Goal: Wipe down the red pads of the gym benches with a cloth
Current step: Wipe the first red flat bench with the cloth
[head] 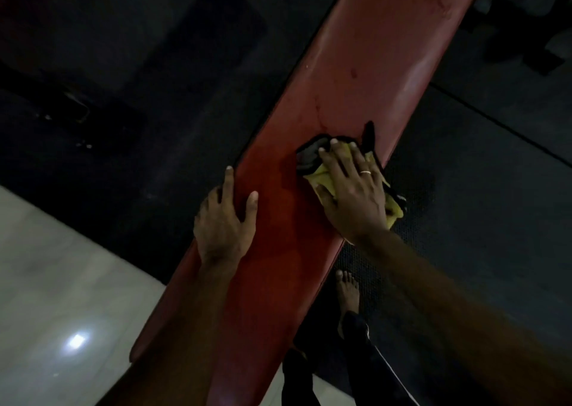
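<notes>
Long red pad slanting from near left up to far right, above a dark floor mat. Yellow cloth with a dark edge bunched by the pad's right edge, about midway along. Pinned there under the right hand, fingers spread flat and pressing, likely to keep full contact for the wipe. Left hand resting on the pad's left edge, thumb and forefinger straight, gripping nothing, probably as a brace. Bare foot on the mat beneath the right side; pale tile at near left.

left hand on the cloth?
No, the yellow cloth lies under the right hand; the left hand rests bare on the red pad.
</notes>
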